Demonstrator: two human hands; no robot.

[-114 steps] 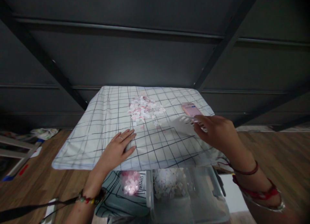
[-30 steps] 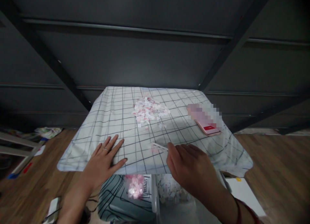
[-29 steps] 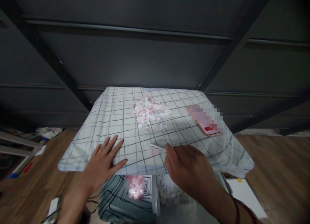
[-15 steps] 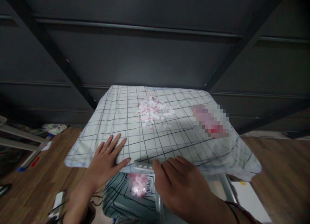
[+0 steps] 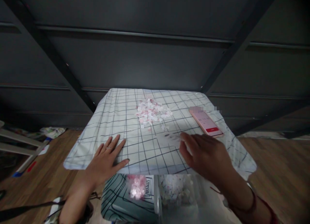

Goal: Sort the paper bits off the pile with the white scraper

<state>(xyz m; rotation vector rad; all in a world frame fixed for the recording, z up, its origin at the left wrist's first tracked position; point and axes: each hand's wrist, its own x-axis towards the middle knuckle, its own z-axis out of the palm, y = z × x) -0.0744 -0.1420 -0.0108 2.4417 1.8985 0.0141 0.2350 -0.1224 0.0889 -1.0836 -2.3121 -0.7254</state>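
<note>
My left hand point(image 5: 105, 161) lies flat, fingers spread, on the checked cloth point(image 5: 142, 156) near the table's front edge. Over the right half of the cloth, my right hand point(image 5: 205, 153) pinches a thin whitish strip point(image 5: 169, 139) between thumb and fingers. The strip has dark marks and is smeared by motion, so its kind is unclear. Beyond both hands sits a heap of small white and pink paper scraps point(image 5: 151, 111). A phone with a pink rim point(image 5: 205, 122) lies just past my right hand, its screen lit.
Below the table's front edge are a clear plastic bin point(image 5: 158, 198) with pale scraps inside and a shiny pink packet point(image 5: 137, 187) on a dark green patterned surface point(image 5: 116, 201). A dark panelled wall point(image 5: 135, 59) stands behind the table. At left is a pale chair frame point(image 5: 21, 141).
My right hand has moved from the table's front edge forward and right over the cloth, carrying the strip. The bin beneath is now uncovered. My left hand stays in place.
</note>
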